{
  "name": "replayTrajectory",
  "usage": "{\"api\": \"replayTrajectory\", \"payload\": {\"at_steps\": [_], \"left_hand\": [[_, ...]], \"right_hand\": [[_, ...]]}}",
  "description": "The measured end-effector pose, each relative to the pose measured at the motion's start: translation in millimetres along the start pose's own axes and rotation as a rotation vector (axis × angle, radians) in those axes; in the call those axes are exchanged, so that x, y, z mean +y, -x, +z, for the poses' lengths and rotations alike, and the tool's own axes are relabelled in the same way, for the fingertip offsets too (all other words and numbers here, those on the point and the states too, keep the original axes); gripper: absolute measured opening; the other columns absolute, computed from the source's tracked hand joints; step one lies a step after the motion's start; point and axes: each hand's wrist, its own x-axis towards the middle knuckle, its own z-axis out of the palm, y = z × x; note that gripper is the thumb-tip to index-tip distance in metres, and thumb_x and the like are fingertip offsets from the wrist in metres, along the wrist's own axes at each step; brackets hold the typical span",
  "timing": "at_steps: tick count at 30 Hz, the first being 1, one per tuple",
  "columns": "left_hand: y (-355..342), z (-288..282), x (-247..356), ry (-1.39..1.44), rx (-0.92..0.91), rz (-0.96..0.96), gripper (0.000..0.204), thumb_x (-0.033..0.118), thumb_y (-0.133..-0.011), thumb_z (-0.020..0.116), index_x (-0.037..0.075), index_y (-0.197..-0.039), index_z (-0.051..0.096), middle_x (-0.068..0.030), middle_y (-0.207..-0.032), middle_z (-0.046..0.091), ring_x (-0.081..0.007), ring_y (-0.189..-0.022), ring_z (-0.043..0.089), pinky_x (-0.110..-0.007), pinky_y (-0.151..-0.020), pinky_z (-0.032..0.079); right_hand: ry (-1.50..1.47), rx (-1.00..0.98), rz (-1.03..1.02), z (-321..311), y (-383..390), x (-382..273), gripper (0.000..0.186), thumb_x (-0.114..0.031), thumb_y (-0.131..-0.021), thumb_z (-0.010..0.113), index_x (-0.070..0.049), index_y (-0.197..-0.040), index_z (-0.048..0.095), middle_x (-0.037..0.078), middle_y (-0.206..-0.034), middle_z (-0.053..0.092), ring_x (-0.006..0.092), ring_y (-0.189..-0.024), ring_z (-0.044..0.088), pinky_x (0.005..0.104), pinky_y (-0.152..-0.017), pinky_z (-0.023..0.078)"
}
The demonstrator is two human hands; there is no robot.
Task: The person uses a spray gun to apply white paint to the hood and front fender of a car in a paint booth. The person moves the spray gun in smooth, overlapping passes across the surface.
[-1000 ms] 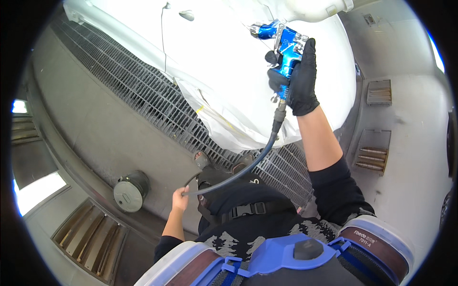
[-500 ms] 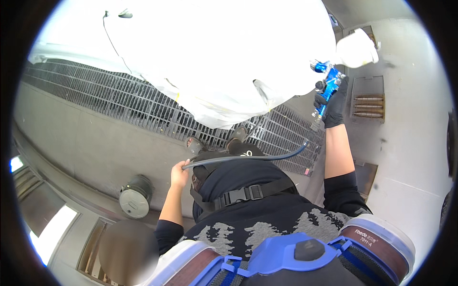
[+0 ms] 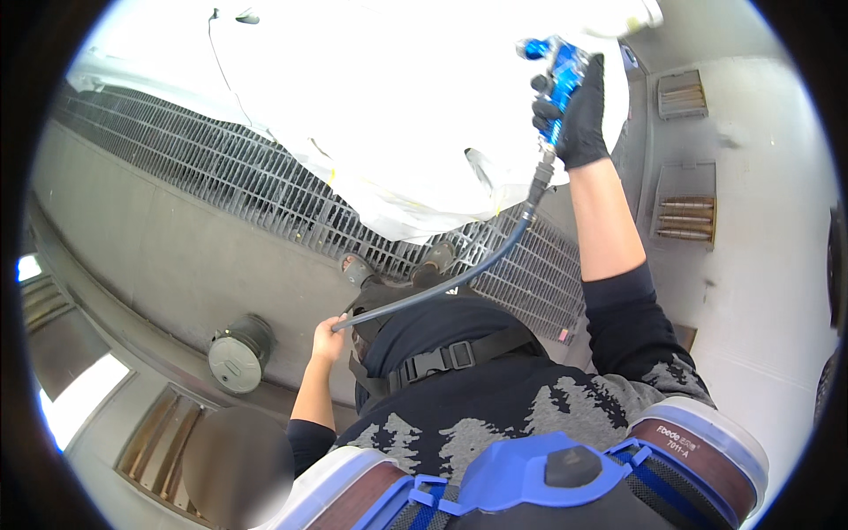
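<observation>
A blue spray gun (image 3: pixel 566 81) with a white cup (image 3: pixel 623 19) on top is gripped in my right hand (image 3: pixel 585 124), which wears a black glove. It is held out over a large form draped in white sheeting (image 3: pixel 389 97). From the gun's handle a dark air hose (image 3: pixel 477 268) curves down across my waist. My bare left hand (image 3: pixel 329 338) is closed around that hose near my left hip. The cup is partly cut off by the upper rim of the picture.
Metal floor grating (image 3: pixel 212 155) runs below the sheeting, and my feet stand at its edge. A lidded metal bin (image 3: pixel 238 358) stands on the floor at the left. Louvred vents (image 3: pixel 685 205) sit in the pale wall at the right. A respirator (image 3: pixel 548 468) fills the lower edge.
My right hand has moved up and to the left with the spray gun, further over the white sheeting. The hose has lifted with it, and my left hand still holds it.
</observation>
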Motion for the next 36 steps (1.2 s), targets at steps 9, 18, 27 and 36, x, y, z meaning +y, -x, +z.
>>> {"api": "replayTrajectory", "payload": {"at_steps": [9, 18, 27, 36], "left_hand": [[-17, 30, 44, 0.073, 0.214, 0.279, 0.038, 0.030, -0.103, 0.062, -0.002, -0.083, 0.066, -0.0200, -0.068, 0.057, -0.0276, -0.062, 0.053, -0.040, -0.066, 0.048], [-43, 16, 81, -0.084, -0.041, 0.125, 0.041, 0.037, -0.100, 0.063, 0.000, -0.082, 0.067, -0.0268, -0.078, 0.064, -0.0453, -0.078, 0.064, -0.047, -0.071, 0.050], [-37, 7, 62, -0.120, 0.057, 0.059, 0.040, 0.033, -0.101, 0.062, 0.000, -0.079, 0.065, -0.0209, -0.066, 0.058, -0.0334, -0.062, 0.058, -0.045, -0.064, 0.047], [-1, 44, 55, 0.016, 0.317, 0.026, 0.044, 0.030, -0.104, 0.062, 0.001, -0.072, 0.057, -0.0065, -0.058, 0.041, -0.0156, -0.059, 0.039, -0.036, -0.057, 0.041]], "right_hand": [[0.080, -0.193, -0.012, -10, -38, -14, 0.075, -0.081, -0.098, 0.025, -0.014, -0.114, 0.055, 0.005, -0.083, 0.064, 0.0091, -0.046, 0.044, 0.0256, -0.041, 0.036], [0.137, 0.371, -0.058, -160, 20, -3, 0.081, -0.089, -0.091, 0.030, -0.015, -0.109, 0.057, 0.002, -0.073, 0.059, 0.0129, -0.042, 0.039, 0.0303, -0.040, 0.030], [0.186, 0.387, -0.037, -93, -22, -14, 0.079, -0.083, -0.096, 0.028, -0.017, -0.110, 0.068, 0.002, -0.071, 0.053, 0.0129, -0.045, 0.044, 0.0299, -0.042, 0.035], [-0.056, -0.421, 0.052, 69, -83, -69, 0.072, -0.088, -0.090, 0.037, -0.023, -0.112, 0.058, 0.001, -0.075, 0.056, 0.0117, -0.041, 0.041, 0.0295, -0.038, 0.038]]}}
